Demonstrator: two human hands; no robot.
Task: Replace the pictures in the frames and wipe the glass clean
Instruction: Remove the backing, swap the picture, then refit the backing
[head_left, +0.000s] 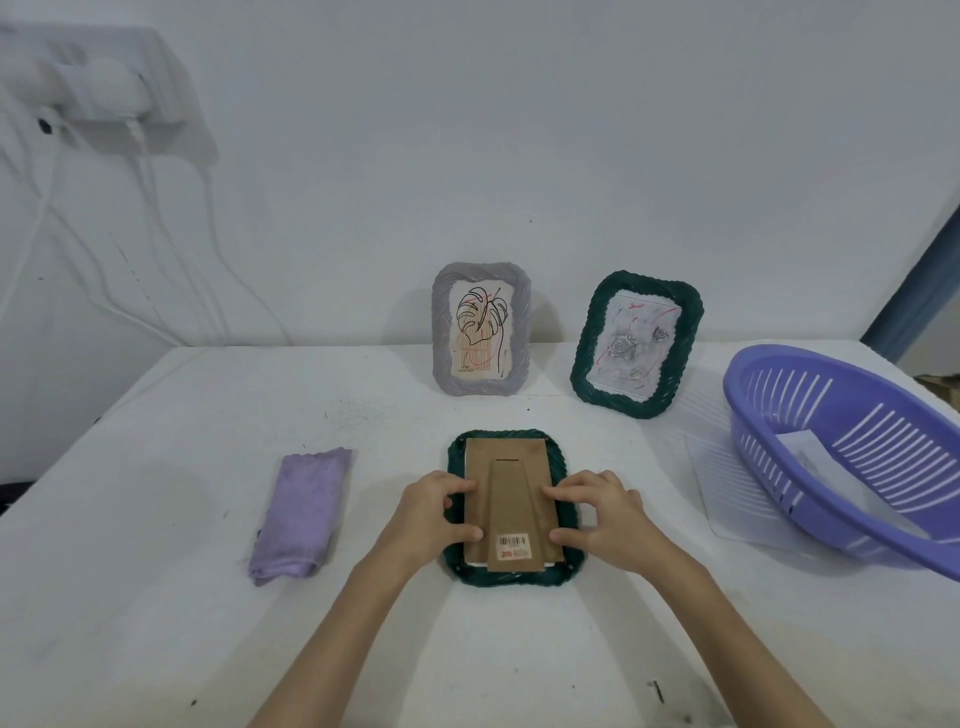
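A dark green frame (506, 578) lies face down on the white table, its brown cardboard back (511, 499) with a barcode sticker facing up. My left hand (436, 512) presses on the left edge of the back board, my right hand (597, 514) on the right edge, fingers spread on the cardboard. A grey frame (441, 332) with a leaf drawing stands upright at the back. To its right leans a second dark green frame (587, 358) with a grey rose picture. A folded lilac cloth (301, 514) lies to the left of the hands.
A purple slotted plastic basket (852, 457) sits at the right with a white sheet inside, over a clear sheet (727, 488) on the table. A wall socket with white cables (109, 98) hangs at the upper left. A small dark screw (657, 691) lies near the front.
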